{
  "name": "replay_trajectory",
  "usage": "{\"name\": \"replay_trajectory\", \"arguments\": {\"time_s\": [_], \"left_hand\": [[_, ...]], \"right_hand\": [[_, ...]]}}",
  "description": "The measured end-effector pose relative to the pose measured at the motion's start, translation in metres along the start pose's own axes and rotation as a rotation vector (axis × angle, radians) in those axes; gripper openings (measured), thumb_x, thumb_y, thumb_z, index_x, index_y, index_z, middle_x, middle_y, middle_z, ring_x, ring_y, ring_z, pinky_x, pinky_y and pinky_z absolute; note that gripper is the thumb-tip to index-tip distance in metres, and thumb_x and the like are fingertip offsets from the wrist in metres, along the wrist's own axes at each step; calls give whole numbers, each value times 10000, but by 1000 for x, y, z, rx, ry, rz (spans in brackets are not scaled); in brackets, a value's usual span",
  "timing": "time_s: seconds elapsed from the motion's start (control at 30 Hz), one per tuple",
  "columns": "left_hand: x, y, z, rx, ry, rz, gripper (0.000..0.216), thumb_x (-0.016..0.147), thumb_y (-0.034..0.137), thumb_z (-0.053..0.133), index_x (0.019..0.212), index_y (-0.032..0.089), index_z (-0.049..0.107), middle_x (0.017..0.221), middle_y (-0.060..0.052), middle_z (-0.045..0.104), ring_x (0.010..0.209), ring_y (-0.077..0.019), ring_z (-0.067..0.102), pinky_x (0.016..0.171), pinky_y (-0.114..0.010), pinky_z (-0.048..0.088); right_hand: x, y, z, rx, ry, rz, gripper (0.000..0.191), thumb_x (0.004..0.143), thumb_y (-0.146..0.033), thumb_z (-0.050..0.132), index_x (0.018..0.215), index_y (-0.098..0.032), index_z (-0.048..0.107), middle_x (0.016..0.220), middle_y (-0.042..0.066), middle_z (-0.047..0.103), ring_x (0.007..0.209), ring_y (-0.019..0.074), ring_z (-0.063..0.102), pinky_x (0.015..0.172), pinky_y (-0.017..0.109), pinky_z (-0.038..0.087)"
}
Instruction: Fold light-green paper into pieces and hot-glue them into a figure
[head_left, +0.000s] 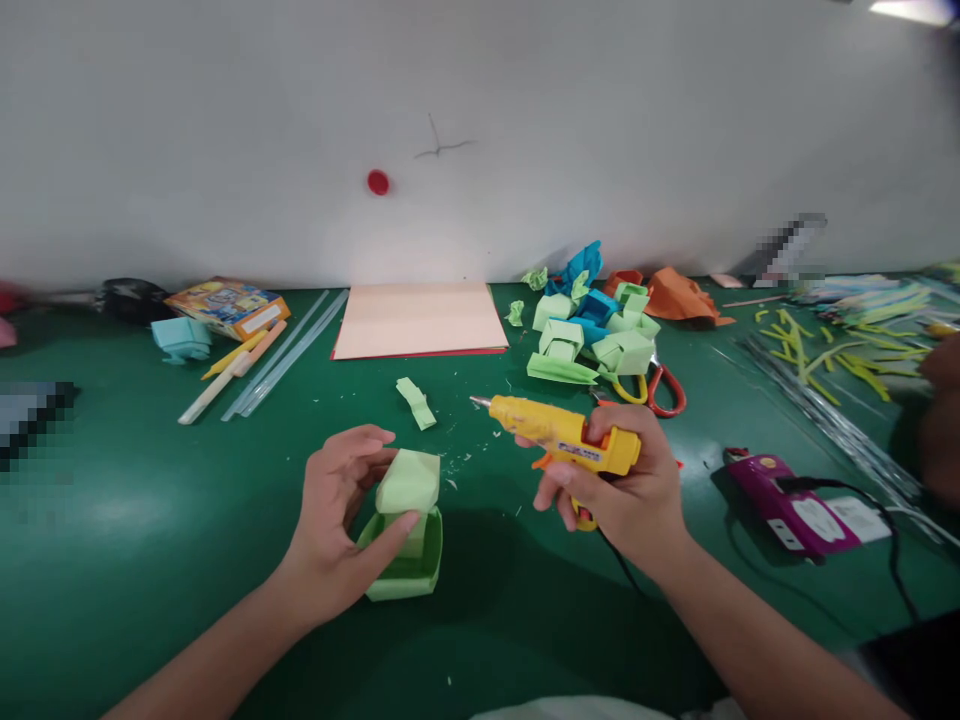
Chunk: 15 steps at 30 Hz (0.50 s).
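Note:
My right hand (619,480) is wrapped round a yellow hot glue gun (559,432), its metal nozzle pointing left and its cord hanging below. In my left hand (349,500) is a light green folded paper model (409,482), gripped between thumb and fingers. The model has a box-like upper piece over a wider, tray-like base (405,588) that appears to rest on the table. Just beyond the model lies a small folded green paper strip (416,402). The nozzle is apart from the model, up and to its right.
Several green and blue folded paper pieces (592,330) are piled near scissors (666,390). Peach paper sheets (420,320) lie by the wall. On the left are clear glue sticks (289,355) and a small printed box (229,305); on the right, a purple box (799,510) with a black cable.

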<state>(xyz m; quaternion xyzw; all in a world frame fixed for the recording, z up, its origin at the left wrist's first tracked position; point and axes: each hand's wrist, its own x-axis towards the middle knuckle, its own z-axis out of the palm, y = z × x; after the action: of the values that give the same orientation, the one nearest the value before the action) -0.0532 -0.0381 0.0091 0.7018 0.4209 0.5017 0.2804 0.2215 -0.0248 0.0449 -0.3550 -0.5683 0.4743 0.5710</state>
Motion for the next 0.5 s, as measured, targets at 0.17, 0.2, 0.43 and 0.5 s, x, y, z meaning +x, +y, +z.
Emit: {"name": "replay_trajectory", "arguments": {"time_s": [0.17,0.2,0.43,0.5], "left_hand": [[4,-3,-2,-92,34,-30,521,866,243,738,1305,312,466,1334,-92,506,1048,-241,692,742,-365,676],[5,-4,-2,-101,46,-32,526,856,233,747,1299,311,475,1321,-87,517,1042,-241,696,738,-361,676],[4,-6,0,-142,15,5,590,824,147,755,1319,314,480,1341,-95,491,1033,-246,691,746,-387,674],[3,-6,1,-126,10,40,586,824,125,745,1319,302,485,1347,-100,473,1029,-240,685,754,-384,670]], "right_hand": [[4,-3,-1,20,68,-56,391,844,-239,800,977,-272,434,965,11,754,505,182,739,304,208,513],[4,-3,-2,28,70,-62,387,839,-226,802,975,-269,442,966,14,758,508,188,743,303,211,517],[2,1,-7,46,-37,27,376,796,-243,843,940,-253,496,819,23,780,420,145,682,321,183,511],[-1,3,-7,56,-77,62,364,788,-239,852,932,-252,518,782,9,767,407,123,658,320,169,497]]}}
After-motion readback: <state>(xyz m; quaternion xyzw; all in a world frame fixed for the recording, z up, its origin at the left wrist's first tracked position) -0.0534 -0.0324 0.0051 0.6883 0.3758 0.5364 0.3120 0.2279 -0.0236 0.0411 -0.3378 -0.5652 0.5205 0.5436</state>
